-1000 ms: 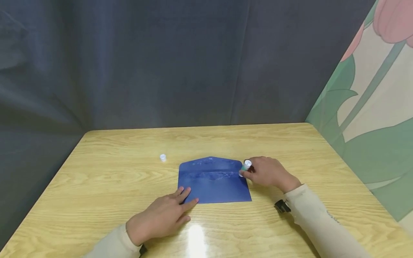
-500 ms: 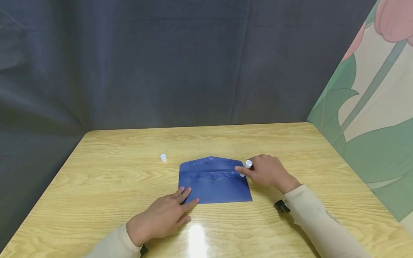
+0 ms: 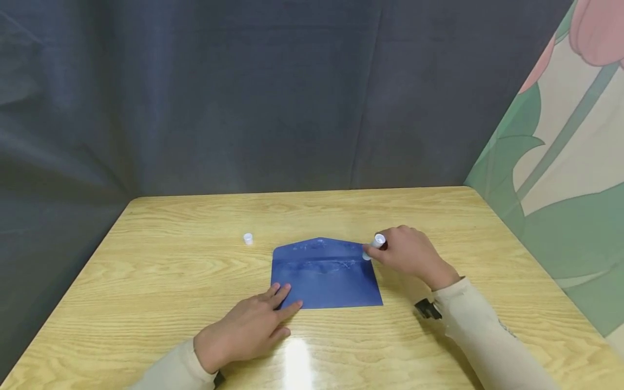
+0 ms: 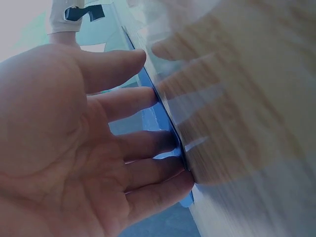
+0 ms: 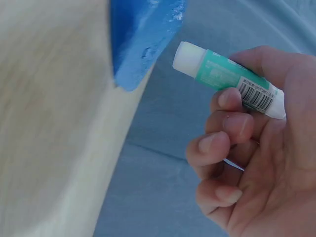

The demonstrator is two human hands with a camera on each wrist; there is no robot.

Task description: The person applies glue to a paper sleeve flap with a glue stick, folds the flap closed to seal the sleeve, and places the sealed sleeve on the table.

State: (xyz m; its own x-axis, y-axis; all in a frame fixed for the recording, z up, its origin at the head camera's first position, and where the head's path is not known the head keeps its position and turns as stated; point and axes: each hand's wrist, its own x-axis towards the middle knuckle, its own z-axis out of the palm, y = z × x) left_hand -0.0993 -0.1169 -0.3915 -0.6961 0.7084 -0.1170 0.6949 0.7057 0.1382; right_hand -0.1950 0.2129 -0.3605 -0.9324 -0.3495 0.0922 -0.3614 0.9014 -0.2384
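A blue envelope (image 3: 331, 287) lies on the table with its flap spread out away from me. Whitish glue smears (image 3: 336, 265) run across the fold area and along the flap. My left hand (image 3: 248, 325) rests its spread, straight fingers on the envelope's near left corner; the left wrist view shows the fingertips along its edge. In my right hand (image 3: 411, 254) a glue stick (image 5: 232, 80) with a green label and barcode is pinched between thumb and fingers. It tilts over the envelope's upper right corner, and in the right wrist view its white end is apart from the paper.
A small white cap (image 3: 248, 239) stands on the wooden table (image 3: 185, 260), left of the envelope. A dark curtain (image 3: 244, 97) hangs behind the table. To the right is a wall with a flower mural (image 3: 575, 162).
My right hand has lifted slightly with the glue stick, up and away from the envelope's right side. The left hand has stayed in place on the corner.
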